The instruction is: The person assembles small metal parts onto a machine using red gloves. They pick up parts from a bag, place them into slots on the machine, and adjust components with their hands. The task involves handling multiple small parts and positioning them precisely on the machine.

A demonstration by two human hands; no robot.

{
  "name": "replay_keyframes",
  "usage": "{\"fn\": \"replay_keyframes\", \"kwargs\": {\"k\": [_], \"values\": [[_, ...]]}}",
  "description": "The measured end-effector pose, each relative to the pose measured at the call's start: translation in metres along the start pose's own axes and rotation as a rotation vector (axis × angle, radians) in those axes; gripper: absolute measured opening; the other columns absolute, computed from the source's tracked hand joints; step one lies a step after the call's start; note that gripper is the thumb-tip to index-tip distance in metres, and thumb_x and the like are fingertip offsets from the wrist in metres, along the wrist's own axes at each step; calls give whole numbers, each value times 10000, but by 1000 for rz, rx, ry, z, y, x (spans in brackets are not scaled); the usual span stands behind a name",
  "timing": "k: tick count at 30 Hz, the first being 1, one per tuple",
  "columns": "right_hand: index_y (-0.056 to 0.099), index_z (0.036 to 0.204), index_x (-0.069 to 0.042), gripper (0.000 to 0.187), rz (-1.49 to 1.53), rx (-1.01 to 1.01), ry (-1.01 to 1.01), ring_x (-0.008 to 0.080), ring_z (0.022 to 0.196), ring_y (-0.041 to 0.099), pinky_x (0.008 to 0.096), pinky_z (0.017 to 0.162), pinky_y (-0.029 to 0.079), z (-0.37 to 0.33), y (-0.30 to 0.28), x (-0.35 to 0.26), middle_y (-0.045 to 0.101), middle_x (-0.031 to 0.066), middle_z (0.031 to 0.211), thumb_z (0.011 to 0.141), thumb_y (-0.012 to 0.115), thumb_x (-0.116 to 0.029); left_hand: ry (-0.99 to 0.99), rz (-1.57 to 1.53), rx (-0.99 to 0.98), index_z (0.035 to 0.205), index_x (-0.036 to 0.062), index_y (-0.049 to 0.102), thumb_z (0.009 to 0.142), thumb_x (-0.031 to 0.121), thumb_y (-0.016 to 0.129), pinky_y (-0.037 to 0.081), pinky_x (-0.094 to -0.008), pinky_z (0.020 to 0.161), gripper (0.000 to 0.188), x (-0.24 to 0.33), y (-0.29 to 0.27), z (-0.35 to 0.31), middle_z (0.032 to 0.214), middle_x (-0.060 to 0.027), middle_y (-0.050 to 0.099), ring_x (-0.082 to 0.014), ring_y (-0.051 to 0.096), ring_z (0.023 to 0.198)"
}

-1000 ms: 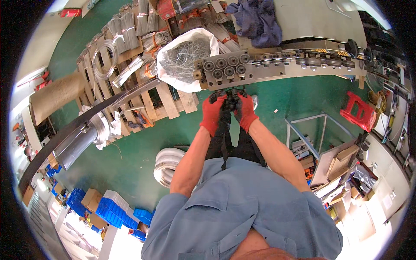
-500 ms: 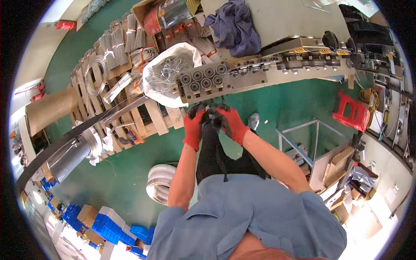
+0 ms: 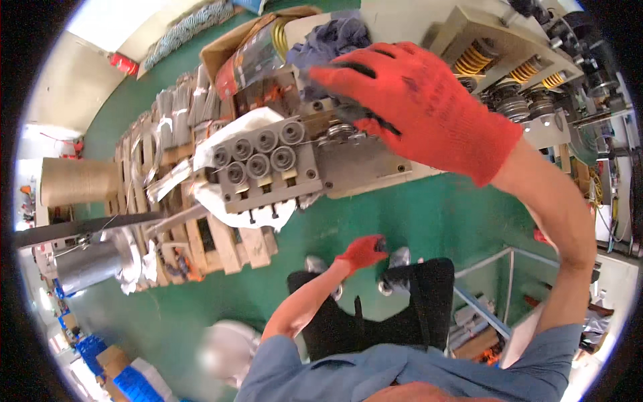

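My right hand [image 3: 418, 100], in a red work glove with dark palm and fingertips, is raised over the machine bench, large in view. Its fingers are bent forward with the thumb apart below them, and I see no object in it. The fingertips, somewhat blurred, are nearest the crumpled blue-grey cloth [image 3: 328, 40] and the straightening roller block [image 3: 264, 161]. Low over the floor, between my feet, hangs my left hand [image 3: 364, 252] in a matching glove. Its fingers are curled together; what they hold, if anything, is hidden.
Behind the roller block sits a white sack [image 3: 258, 122]. Bundles of wire [image 3: 174, 114] lie on a wooden pallet [image 3: 224, 244] at left. An open cardboard box [image 3: 214, 57] stands beyond. Yellow springs [image 3: 477, 57] are on the machine at right, a metal frame [image 3: 482, 309] below.
Both hands were together in front of the roller block. My right hand has risen forward and right over the bench; my left has dropped toward my body. The view has shifted.
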State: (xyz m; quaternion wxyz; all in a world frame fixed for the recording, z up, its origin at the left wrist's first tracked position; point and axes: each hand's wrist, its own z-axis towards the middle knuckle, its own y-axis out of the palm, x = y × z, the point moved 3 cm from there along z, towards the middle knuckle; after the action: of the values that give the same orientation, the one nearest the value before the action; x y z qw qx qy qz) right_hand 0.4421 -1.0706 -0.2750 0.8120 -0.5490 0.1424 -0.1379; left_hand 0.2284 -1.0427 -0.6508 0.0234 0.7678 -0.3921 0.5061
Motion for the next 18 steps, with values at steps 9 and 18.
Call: {"fn": "replay_keyframes", "kwargs": {"k": [9, 18], "values": [[521, 1000, -86, 211, -6, -263, 466, 128, 607, 511, 325, 563, 465, 6, 5, -43, 554, 68, 705, 974, 409, -263, 286, 573, -57, 1073, 65, 590, 706, 370, 670, 466, -465, 873, 484, -143, 36, 107, 1022, -176, 619, -380, 583, 996], [640, 976, -40, 223, -77, 38, 167, 190, 769, 578, 328, 743, 451, -2, 5, -19, 671, 103, 869, 874, 521, -199, 555, 1156, -33, 1115, 95, 593, 767, 289, 620, 477, -436, 850, 400, -142, 33, 128, 1093, -142, 615, -316, 592, 1004]]}}
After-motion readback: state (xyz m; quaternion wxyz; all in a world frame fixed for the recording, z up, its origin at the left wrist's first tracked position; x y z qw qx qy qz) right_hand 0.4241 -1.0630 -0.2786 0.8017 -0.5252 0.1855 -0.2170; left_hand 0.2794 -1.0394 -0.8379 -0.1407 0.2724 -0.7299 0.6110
